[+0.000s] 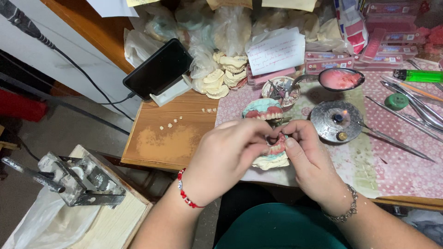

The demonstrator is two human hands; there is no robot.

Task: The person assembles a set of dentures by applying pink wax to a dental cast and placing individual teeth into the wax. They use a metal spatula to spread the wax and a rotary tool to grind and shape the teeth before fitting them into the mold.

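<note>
The left hand (226, 157) and right hand (309, 159) pinch 1 pink tooth model (276, 154) between their fingertips.

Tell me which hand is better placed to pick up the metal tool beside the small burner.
Probably the right hand. It holds the denture model on the side nearer the burner, and the metal tool lies just to its right. The left hand is on the far side and would have to cross over.

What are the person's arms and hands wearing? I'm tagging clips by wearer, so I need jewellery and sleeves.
Both forearms are bare, no sleeves or gloves. The left hand has a red beaded bracelet at the wrist; the right hand has a silver chain-link bracelet.
</note>
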